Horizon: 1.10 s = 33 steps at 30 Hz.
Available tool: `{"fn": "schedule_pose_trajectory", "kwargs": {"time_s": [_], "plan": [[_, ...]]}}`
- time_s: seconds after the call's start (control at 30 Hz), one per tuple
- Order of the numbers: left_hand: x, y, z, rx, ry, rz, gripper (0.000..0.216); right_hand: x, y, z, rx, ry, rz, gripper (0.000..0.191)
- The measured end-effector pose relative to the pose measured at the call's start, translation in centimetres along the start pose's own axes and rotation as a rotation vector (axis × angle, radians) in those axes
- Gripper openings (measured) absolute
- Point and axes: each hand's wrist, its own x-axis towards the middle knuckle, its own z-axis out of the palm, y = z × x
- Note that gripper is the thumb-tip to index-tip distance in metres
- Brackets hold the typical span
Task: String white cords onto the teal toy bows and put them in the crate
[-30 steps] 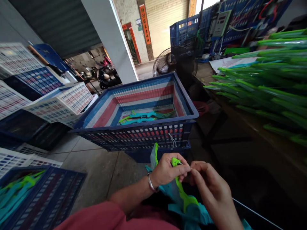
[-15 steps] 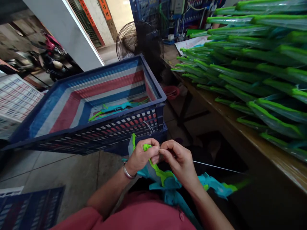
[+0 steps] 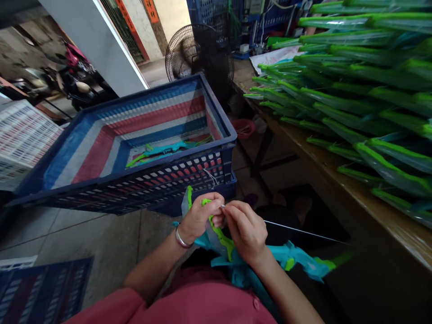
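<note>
My left hand (image 3: 197, 220) is closed on a translucent piece with a bright green edge (image 3: 225, 242); its upper tip sticks out beyond the fingers. Close beside it, my right hand (image 3: 248, 231) pinches a thin white string (image 3: 300, 230) between thumb and fingertips. The string's short end shows at the left thumb, and its long part runs off taut to the right behind the right hand. Whether it passes through the green edge is hidden by the fingers. Turquoise and green pieces (image 3: 300, 260) lie over my lap, below and right of the hands.
A blue crate (image 3: 141, 180) lined with striped sheeting stands ahead, with a few turquoise and green pieces (image 3: 175, 147) inside. Many green-edged pieces (image 3: 371, 94) are stacked on a table (image 3: 364, 193) at right. A fan (image 3: 182, 49) stands behind the crate, and a red basin (image 3: 243, 128) sits under the table.
My right hand has turned slightly, its fingers now closer together on the string. A white bit of string now shows at the left thumb. The left hand keeps its hold.
</note>
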Motion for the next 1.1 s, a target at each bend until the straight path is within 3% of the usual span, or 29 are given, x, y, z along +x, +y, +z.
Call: {"fn": "schedule_pose_trajectory", "kwargs": {"time_s": [0.1, 0.4, 0.73, 0.87, 0.97, 1.1], "plan": [[0.0, 0.0, 0.1, 0.017, -0.006, 0.015, 0.03, -0.1, 0.0, 0.2, -0.068, 0.027, -0.043, 0.023], [-0.4, -0.1, 0.1, 0.109, -0.013, 0.084, 0.031, 0.4, -0.7, 0.2, -0.046, 0.064, 0.039, 0.019], [-0.2, -0.5, 0.6, 0.01, 0.026, 0.093, 0.038, 0.5, -1.0, -0.2, 0.204, 0.051, 0.358, 0.012], [-0.1, -0.6, 0.4, 0.027, 0.081, 0.075, 0.038, 0.6, -1.2, -0.3, 0.202, 0.031, 0.326, 0.008], [-0.1, -0.7, 0.4, 0.075, 0.124, 0.089, 0.039, 0.8, -1.3, -0.2, 0.147, -0.014, 0.274, 0.02], [-0.3, -0.7, 0.6, 0.042, 0.096, 0.052, 0.041, 0.7, -1.2, -0.1, 0.102, -0.047, 0.218, 0.017]]}}
